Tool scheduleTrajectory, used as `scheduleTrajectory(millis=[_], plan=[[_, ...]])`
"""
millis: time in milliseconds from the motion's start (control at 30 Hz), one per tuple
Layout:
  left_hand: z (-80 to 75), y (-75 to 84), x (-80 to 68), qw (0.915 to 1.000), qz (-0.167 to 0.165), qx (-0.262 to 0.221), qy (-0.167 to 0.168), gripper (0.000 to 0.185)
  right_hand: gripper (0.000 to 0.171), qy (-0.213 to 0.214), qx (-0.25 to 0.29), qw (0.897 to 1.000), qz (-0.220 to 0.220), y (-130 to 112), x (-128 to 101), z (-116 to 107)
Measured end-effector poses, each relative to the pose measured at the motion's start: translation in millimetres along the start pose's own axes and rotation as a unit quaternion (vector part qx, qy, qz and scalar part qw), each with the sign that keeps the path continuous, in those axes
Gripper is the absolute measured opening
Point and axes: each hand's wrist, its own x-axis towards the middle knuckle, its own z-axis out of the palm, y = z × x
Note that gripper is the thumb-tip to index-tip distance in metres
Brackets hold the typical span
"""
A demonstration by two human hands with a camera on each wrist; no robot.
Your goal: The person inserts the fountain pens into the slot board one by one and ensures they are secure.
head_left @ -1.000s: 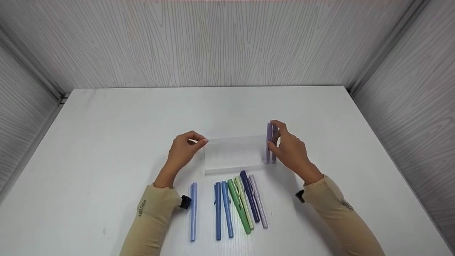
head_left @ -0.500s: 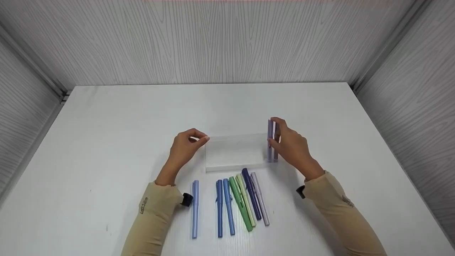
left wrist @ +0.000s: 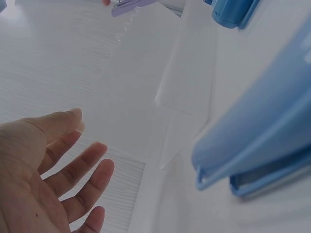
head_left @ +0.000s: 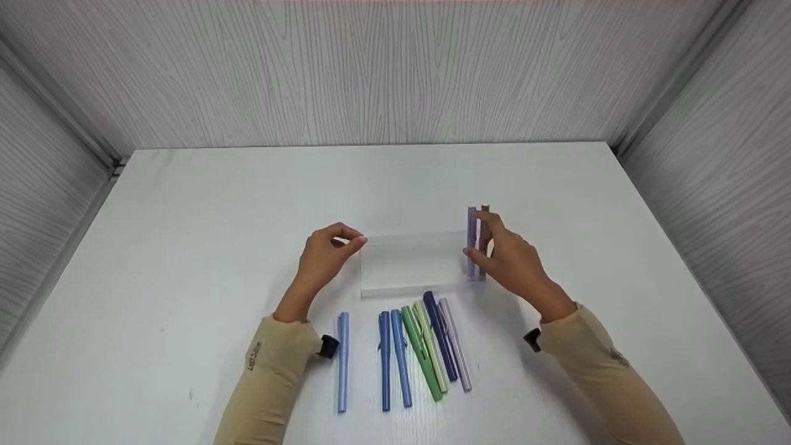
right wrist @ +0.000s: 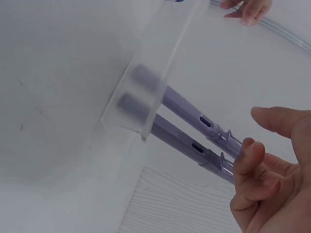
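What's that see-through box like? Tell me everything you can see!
The see-through box is long and rectangular and looks like clear, slightly cloudy plastic. It rests on the white table, just beyond the loose pens. The left hand pinches its upper left corner. At its right end, two purple pens have their ends inside, showing blurrily through the wall.

two purple pens point(head_left: 472, 235) | upright | right end of translucent holder point(head_left: 401, 290)

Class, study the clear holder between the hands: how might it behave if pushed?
The clear holder looks stiff, its edges running straight. It is probably light, given its thin see-through walls. It may swing unevenly, since both purple pens sit at one end.
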Motion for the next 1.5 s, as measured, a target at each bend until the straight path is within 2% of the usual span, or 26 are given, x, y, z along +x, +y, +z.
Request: scheduleTrajectory(millis=[233,500,600,733,833,1133,1367,1500], plan=[[1.0,0.5,-0.5,0.9999,-0.012,0.003,-0.003,0.023,0.066,-0.073,0.070,0.995,0.001,2,-10,3],[1.5,-1.1,-1.1,1.0000,-0.001,0.003,-0.002,0.023,0.067,-0.139,0.093,0.986,-0.016,-3,-22,4],[2.2,-0.7,-1.7,1.0000,0.000,0.003,-0.005,0.024,0.068,-0.180,0.102,0.978,-0.013,-3,-28,6],[3.7,-1.4,-2.2,1.0000,-0.003,0.001,-0.007,0.023,0.067,-0.242,0.119,0.963,0.002,-1,-36,10],[3.5,-1.4,-2.1,1.0000,-0.003,-0.002,-0.005,0.023,0.066,-0.272,0.130,0.953,0.007,-2,-39,14],[0.1,-0.6,-1.3,1.0000,-0.005,0.001,0.000,0.024,0.064,-0.314,0.153,0.937,-0.016,-3,-45,19],[0.3,0.0,-0.5,1.0000,0.000,0.000,-0.001,0.024,0.064,-0.330,0.138,0.934,0.007,-6,-47,22],[1.1,0.9,-0.6,1.0000,-0.004,0.003,0.003,0.022,0.064,-0.334,0.131,0.933,0.003,-7,-48,25]])
